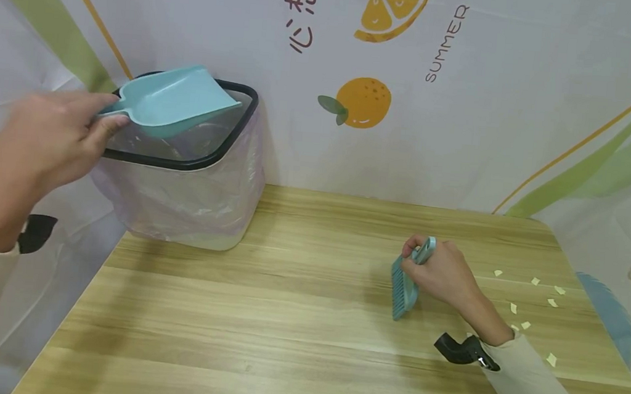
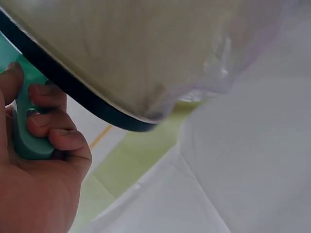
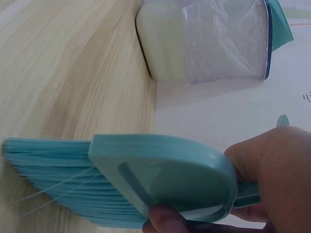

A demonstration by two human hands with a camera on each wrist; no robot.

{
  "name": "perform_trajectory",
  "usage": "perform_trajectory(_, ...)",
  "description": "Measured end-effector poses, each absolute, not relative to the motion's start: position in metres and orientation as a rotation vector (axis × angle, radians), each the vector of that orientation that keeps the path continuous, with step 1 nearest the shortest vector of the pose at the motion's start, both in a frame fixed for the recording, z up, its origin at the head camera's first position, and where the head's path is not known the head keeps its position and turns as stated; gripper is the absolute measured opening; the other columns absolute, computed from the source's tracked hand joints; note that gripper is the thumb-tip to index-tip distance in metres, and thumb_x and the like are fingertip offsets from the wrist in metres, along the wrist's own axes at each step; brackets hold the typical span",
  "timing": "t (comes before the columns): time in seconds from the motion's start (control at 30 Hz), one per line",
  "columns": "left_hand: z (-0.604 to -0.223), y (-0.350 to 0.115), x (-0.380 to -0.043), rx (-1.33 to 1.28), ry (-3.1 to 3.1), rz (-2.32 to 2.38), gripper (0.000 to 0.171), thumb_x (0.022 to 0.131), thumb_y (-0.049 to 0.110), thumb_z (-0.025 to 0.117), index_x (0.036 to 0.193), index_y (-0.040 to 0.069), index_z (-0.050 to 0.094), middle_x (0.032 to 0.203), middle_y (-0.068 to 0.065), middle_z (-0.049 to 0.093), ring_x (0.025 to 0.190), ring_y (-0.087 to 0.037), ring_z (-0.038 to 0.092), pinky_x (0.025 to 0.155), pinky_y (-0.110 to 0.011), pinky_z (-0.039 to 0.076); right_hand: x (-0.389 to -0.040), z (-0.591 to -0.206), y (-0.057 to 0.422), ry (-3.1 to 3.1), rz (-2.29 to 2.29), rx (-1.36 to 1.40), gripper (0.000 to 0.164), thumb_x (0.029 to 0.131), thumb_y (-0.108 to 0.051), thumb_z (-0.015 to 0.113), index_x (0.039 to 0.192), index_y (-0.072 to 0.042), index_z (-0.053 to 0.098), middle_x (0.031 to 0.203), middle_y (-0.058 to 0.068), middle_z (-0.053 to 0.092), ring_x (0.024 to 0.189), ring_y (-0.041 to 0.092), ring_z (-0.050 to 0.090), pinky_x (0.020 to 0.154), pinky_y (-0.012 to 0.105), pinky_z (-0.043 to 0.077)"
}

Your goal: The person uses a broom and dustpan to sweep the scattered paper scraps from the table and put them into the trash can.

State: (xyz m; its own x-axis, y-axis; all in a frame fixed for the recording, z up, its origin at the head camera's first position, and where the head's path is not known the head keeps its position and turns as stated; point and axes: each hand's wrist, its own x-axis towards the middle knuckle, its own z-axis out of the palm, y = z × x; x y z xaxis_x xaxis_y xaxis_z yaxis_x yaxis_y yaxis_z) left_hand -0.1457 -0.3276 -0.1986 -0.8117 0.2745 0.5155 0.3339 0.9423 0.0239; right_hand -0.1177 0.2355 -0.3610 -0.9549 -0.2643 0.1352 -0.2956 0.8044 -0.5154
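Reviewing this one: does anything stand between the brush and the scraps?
In the head view, the right hand gripping the brush lies between it and the scraps; no loose object is visible in between.

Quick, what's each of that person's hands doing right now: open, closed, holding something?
Left hand: closed, holding the light-blue dustpan over the trash bin.
Right hand: closed, holding the light-blue hand brush.

Light-blue dustpan (image 1: 178, 103) over bin (image 1: 198, 206), brush (image 1: 405, 287) tilted
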Motion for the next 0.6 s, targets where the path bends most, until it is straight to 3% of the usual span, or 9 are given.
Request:
perform_trajectory(0.23,-0.202,-0.31,-0.138,-0.469,-2.544,-0.201,0.037,0.113,0.026,0.059,0.136,-0.002,0.067,0.12,-0.033,0.072,0.1,-0.056,0.067,0.082,-0.072,0.046,-0.117,-0.359,0.235,-2.925,0.851,0.463,0.009,0.094,-0.011,0.063,0.097,-0.01,0.071,0.053,-0.014,0.036,0.049,0.007,0.032,0.048,0.026,0.029)
perform_trajectory(0.43,-0.203,-0.294,-0.136,-0.586,-2.494,-0.213,0.033,0.108,0.02,0.065,0.133,-0.001,0.068,0.11,-0.027,0.074,0.085,-0.048,0.066,0.076,-0.067,0.048,-0.116,-0.358,0.235,-2.915,0.866,0.477,0.009,0.095,-0.011,0.063,0.099,-0.01,0.072,0.053,-0.015,0.034,0.049,0.007,0.031,0.047,0.026,0.028)
perform_trajectory(0.6,-0.204,-0.283,-0.135,-0.665,-2.456,-0.255,0.035,0.104,0.015,0.069,0.134,-0.004,0.068,0.119,-0.027,0.074,0.09,-0.047,0.068,0.08,-0.066,0.05,-0.115,-0.357,0.235,-2.92,0.874,0.47,0.009,0.095,-0.011,0.063,0.099,-0.01,0.072,0.053,-0.015,0.034,0.049,0.007,0.031,0.047,0.026,0.028)
